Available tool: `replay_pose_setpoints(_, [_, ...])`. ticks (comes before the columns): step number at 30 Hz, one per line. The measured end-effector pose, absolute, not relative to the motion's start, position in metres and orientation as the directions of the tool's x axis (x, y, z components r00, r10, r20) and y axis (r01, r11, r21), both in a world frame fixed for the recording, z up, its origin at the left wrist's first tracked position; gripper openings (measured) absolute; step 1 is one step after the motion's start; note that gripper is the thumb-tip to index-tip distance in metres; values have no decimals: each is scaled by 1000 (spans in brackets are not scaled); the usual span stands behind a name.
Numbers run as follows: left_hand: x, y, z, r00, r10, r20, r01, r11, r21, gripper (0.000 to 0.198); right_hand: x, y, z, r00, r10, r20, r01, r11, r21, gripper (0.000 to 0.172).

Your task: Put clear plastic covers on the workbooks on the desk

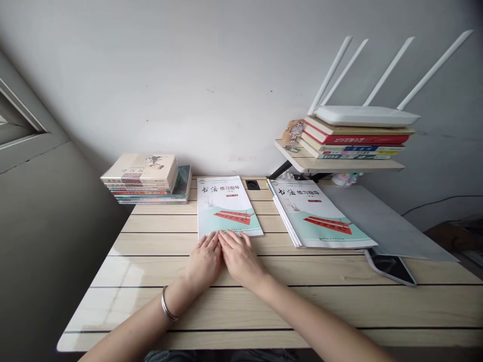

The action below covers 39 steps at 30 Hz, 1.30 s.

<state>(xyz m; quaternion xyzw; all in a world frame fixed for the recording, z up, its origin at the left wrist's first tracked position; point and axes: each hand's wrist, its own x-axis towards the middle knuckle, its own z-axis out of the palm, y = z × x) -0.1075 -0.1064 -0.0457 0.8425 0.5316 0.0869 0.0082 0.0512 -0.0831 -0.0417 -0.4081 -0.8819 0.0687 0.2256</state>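
Note:
A calligraphy workbook [222, 201] with a white and pale green cover lies flat on the desk in front of me. My left hand [206, 259], with a silver bangle at the wrist, rests at its bottom edge, fingers stretched out and holding nothing. Beside it, my right hand [239, 256] lies flat too, its fingertips over the lower edge of the cover. The two hands touch at the index fingers. To the right sits a stack of matching workbooks [320, 216], apart from both hands.
A pile of books [139, 173] stands at the back left. On the right, a small raised shelf [339, 165] bears books [358, 138] and a white router [368, 115]. A phone [392, 269] lies partly under a grey sheet [392, 221]. A black socket [252, 185] sits near the wall.

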Motion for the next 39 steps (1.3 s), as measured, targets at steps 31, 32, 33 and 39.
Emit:
replay_pose_setpoints(31, [-144,-59,-23,-299,929,-220,433,338,836,14,142,-17,-58,-51,998,-29,371,-8,-929,17])
replay_pose_setpoints(32, [-145,-62,-23,-292,938,-187,533,322,782,9,142,-19,-58,-74,997,-18,394,13,-919,14])
replay_pose_setpoints(33, [-145,-66,-23,-283,949,-136,648,294,703,5,143,-20,-58,-86,996,-1,433,36,-901,10])
replay_pose_setpoints(39, [-137,-87,-13,-64,972,224,979,18,203,19,120,-39,-46,-201,858,473,651,478,-590,14])
